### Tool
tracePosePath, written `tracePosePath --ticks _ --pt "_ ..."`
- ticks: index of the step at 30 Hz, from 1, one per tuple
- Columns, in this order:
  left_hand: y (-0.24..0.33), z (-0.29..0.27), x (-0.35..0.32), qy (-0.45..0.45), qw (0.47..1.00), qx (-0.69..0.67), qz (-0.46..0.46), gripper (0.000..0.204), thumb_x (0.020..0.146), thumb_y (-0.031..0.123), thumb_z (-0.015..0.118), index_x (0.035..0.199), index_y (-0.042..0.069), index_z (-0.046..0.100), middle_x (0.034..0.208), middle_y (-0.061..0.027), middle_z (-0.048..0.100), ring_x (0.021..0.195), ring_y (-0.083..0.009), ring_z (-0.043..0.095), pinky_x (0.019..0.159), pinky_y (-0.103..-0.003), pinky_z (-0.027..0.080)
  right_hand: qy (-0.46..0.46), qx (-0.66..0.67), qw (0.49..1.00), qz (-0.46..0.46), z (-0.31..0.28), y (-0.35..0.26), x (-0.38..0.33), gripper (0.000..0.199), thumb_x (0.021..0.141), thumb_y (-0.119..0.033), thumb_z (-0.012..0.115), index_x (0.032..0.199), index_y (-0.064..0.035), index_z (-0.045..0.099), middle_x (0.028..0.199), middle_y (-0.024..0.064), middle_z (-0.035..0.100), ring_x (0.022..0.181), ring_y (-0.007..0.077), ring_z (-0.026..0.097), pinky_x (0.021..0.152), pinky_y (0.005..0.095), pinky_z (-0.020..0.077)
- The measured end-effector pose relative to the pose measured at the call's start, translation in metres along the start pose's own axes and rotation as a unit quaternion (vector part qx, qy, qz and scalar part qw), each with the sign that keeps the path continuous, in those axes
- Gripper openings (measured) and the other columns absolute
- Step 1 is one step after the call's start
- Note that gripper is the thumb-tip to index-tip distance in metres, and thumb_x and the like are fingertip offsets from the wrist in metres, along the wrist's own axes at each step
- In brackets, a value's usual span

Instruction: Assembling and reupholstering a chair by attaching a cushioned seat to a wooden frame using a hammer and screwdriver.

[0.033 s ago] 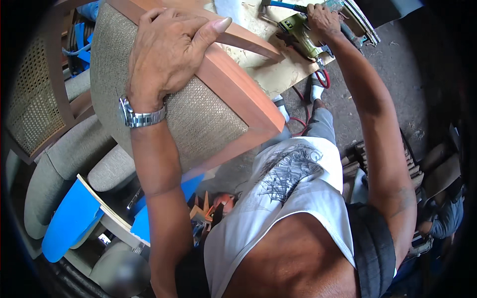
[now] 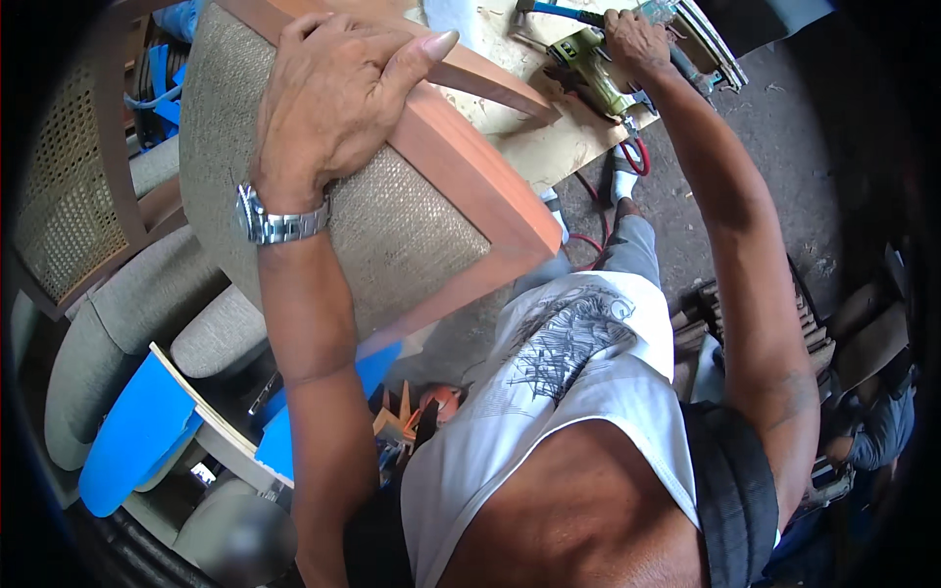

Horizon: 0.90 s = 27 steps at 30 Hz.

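Note:
A reddish wooden chair frame with a grey-beige woven upholstered panel stands tilted at my left. My left hand, with a metal watch on its wrist, closes over the frame's upper rail, thumb stretched along the wood. Out at the far right, my right hand is over tools on the workbench, its fingers curled down. The dark end of a blue-handled hammer meets those fingers, and what they hold is hidden. Beside this hand lies a lime-green air-powered nailer or stapler.
The pale workbench top carries wood scraps. A red hose hangs off its edge by my feet. At left are a cane-panelled frame, grey cushioned parts and a blue-covered curved piece. Another person is at the lower right.

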<state>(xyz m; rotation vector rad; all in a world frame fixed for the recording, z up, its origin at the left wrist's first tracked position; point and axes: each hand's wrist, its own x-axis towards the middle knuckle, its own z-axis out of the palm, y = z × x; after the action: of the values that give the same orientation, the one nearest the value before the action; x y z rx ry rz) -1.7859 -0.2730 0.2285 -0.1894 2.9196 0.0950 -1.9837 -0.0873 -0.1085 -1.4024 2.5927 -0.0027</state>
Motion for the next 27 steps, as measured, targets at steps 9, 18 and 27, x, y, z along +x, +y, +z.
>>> tracePosePath --ticks 9,18,27 --pt "0.01 -0.025 -0.052 0.018 0.999 -0.027 -0.003 0.062 0.103 0.048 0.031 0.085 0.006 0.073 0.088 -0.0149 0.071 0.089 -0.0317 0.066 0.096 -0.042 0.04 0.198 0.252 0.929 0.187 -0.14 -0.028 -0.182 0.052 0.094 -0.051 0.058 0.116 -0.0034 0.059 0.091 0.0199 0.069 0.084 0.0371 0.069 0.072 0.0435 0.0524" --pt "-0.005 -0.02 -0.098 0.076 0.996 -0.017 -0.04 0.068 0.1 0.061 0.032 0.09 0.01 0.075 0.086 -0.0162 0.072 0.086 -0.0375 0.069 0.09 -0.049 0.049 0.245 0.603 0.743 0.157 -0.218 -0.232 -0.429 0.035 0.102 -0.028 0.051 0.124 -0.0019 0.054 0.08 0.0024 0.057 0.069 0.0084 0.055 0.059 0.0228 0.0443" --pt "-0.009 -0.023 -0.11 0.058 0.996 -0.041 -0.051 0.067 0.098 0.064 0.035 0.096 0.012 0.077 0.086 -0.016 0.073 0.085 -0.0313 0.071 0.09 -0.048 0.051 0.204 0.709 0.674 0.033 -0.268 -0.282 -0.451 0.026 0.095 -0.011 0.064 0.116 -0.0009 0.053 0.09 0.0056 0.058 0.081 0.0145 0.062 0.075 0.0298 0.0529"
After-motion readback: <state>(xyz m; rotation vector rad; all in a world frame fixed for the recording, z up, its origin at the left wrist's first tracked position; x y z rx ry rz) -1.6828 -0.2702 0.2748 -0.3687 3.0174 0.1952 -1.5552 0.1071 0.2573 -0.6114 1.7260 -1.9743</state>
